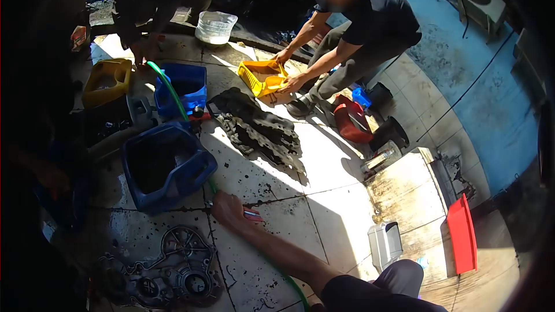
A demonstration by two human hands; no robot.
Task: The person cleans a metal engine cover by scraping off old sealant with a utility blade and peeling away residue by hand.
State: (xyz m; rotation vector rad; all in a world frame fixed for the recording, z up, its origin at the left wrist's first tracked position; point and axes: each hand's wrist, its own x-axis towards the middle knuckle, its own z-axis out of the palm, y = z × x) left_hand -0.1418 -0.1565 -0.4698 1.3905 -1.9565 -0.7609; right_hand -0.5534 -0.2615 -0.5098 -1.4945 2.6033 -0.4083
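My right hand (229,210) reaches in from the lower right, low over the tiled floor, its fingers closed. A green hose (213,186) passes right beside it, and a small red-and-white striped object (252,214) shows by the wrist. Whatever is in the fingers is hidden. Just beyond stands a cut-open blue plastic jug (199,167) with a dark inside. Nearer to me lies a metal engine cover (193,284) with round openings. My left hand is not visible.
A co-worker (376,17) bends over a yellow cut container (260,84). Another person's hand (140,52) is near the hose's far end; a dim hand (55,180) shows at left. A dirty engine part (260,130), a blue container (193,78) and a red panel (462,237) are around.
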